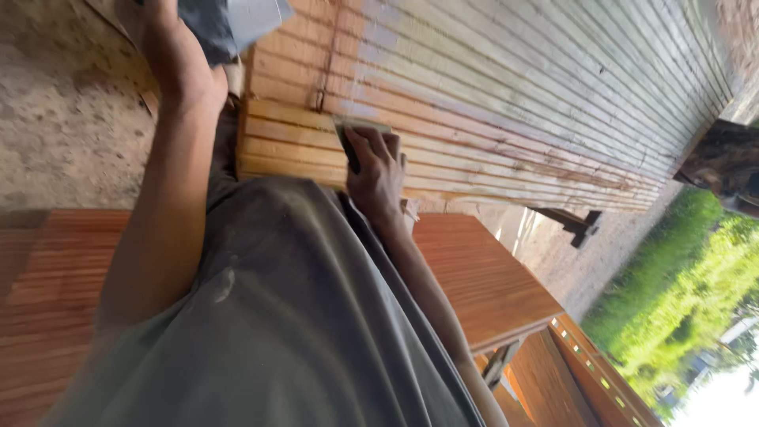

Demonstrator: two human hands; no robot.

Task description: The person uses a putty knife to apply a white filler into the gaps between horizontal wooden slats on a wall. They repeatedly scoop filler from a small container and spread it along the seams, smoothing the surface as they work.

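A dark sanding pad (353, 141) is pressed flat on the slatted wooden panel (490, 103) by the right hand (375, 174), fingers closed over it, while the left hand (170, 47), grip hidden, could slip if overloaded.

Your right hand (375, 170) reaches forward at mid-frame, knuckles up, fingers curled down and closed in a flat grip, thumb tucked to the side. Its forearm runs back toward the lower right, nearly straight, the wrist bent slightly. Your left arm stretches up along the left of the view, bare and extended. Your left hand (158, 20) sits at the top edge, mostly cut off, its fingers hidden.
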